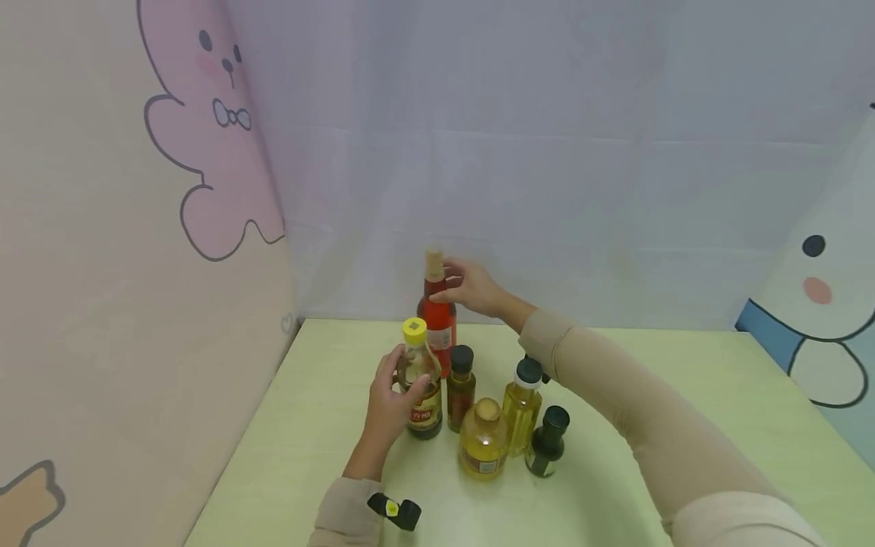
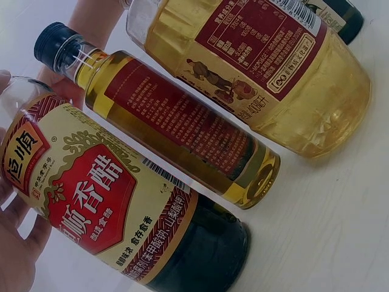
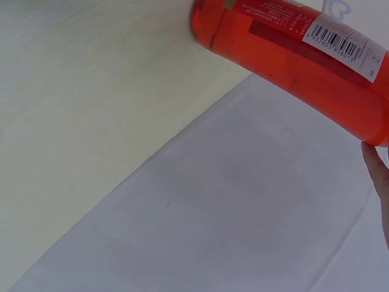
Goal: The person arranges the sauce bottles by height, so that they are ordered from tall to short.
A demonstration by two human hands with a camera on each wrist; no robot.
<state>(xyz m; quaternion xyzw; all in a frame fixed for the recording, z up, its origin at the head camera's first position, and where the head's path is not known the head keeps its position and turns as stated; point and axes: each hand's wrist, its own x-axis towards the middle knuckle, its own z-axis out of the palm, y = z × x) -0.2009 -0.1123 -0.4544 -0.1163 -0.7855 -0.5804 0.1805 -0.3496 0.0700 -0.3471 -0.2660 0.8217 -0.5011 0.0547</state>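
Note:
My left hand (image 1: 390,403) is curled about the upper part of a yellow-capped vinegar bottle (image 1: 425,410), thumb in front. In the left wrist view, this vinegar bottle (image 2: 97,188) shows a red and cream label, with fingers at its left side. Farther back, a tall red bottle (image 1: 437,314) with a pale top stands upright. My right hand (image 1: 478,289) holds it at the neck, the thumb crossing the front. The red bottle (image 3: 292,55) fills the top right of the right wrist view, where a fingertip touches its side; the rest of the grip is hidden.
A slim dark-capped oil bottle (image 1: 461,391) stands just right of the vinegar. Beside it are a round yellow bottle (image 1: 484,441), a dark-capped bottle of yellow oil (image 1: 522,414) and a small dark bottle (image 1: 545,444). Behind the pale table (image 1: 656,380) hangs a light curtain (image 1: 547,175).

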